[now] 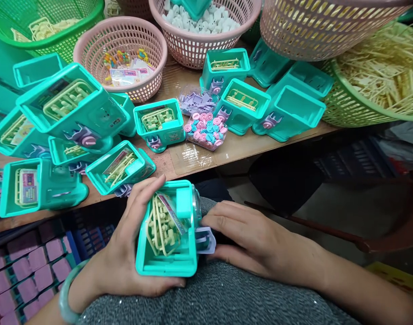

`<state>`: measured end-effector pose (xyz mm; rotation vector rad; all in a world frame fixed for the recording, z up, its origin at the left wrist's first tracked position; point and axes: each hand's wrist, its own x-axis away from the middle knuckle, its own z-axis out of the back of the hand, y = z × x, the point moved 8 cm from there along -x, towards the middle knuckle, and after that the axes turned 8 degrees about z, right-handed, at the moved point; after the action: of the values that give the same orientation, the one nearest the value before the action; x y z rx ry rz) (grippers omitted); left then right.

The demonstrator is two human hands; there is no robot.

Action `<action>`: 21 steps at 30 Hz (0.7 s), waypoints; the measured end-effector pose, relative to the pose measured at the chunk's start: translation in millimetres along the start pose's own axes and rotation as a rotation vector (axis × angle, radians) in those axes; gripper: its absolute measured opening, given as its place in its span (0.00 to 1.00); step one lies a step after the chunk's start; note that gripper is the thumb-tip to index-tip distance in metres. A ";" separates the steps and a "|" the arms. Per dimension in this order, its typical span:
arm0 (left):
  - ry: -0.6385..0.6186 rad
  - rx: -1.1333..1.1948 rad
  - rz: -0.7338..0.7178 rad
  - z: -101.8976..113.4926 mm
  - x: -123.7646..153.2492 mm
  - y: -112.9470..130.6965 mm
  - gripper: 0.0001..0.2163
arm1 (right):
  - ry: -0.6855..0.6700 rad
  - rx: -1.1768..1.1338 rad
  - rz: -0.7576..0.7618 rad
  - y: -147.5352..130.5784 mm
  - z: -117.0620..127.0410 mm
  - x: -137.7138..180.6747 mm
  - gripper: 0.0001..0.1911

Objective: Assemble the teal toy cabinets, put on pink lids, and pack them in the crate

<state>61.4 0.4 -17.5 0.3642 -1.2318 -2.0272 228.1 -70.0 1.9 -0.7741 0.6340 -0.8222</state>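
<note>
My left hand (121, 246) is wrapped round a teal plastic toy box (167, 266), held over my lap with its open side facing up. Inside the box lie cream plastic parts on frames (161, 225) and a printed card (172, 214). A lavender plastic piece (206, 240) sticks out from the box's right side. My right hand (240, 237) closes on that piece, fingers above and thumb below; its fingertips are partly hidden. Just above the lavender piece, a clear rounded part (196, 202) shows at the box's edge.
Several similar teal boxes (115, 167) stand on the table. Pink dials (206, 128) and lavender pieces (198, 103) fill clear trays. Behind are a pink basket (121, 31), a green basket (64, 45) and a yellow-green basket (355, 104) of cream parts. Pink blocks (30, 266) lie lower left.
</note>
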 end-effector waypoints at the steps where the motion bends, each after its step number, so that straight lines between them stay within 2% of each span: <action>1: -0.005 0.006 0.008 -0.5 0.0 -0.2 0.58 | 0.045 -0.050 -0.017 2.3 2.6 1.4 0.13; 3: -0.012 0.006 0.021 -1.9 0.1 -0.8 0.58 | 0.133 -0.096 -0.036 5.1 7.7 3.7 0.16; 5: 0.000 0.008 0.028 -2.2 0.3 -1.5 0.57 | 0.163 -0.095 -0.021 4.2 8.9 3.8 0.19; 10: 0.009 0.005 0.034 -1.1 1.2 -5.1 0.56 | 0.150 -0.181 -0.022 3.8 3.7 1.5 0.14; 15: -0.038 -0.011 0.010 -1.0 1.6 -4.4 0.56 | 0.183 -0.261 -0.087 9.6 3.3 3.6 0.14; 21: -0.052 -0.053 0.008 0.8 1.7 2.8 0.56 | 0.181 -0.174 0.014 2.5 7.4 -0.2 0.17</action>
<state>60.9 -1.1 -14.5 0.2824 -1.2065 -2.0704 234.5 -66.1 4.0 -0.8579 0.8805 -0.8375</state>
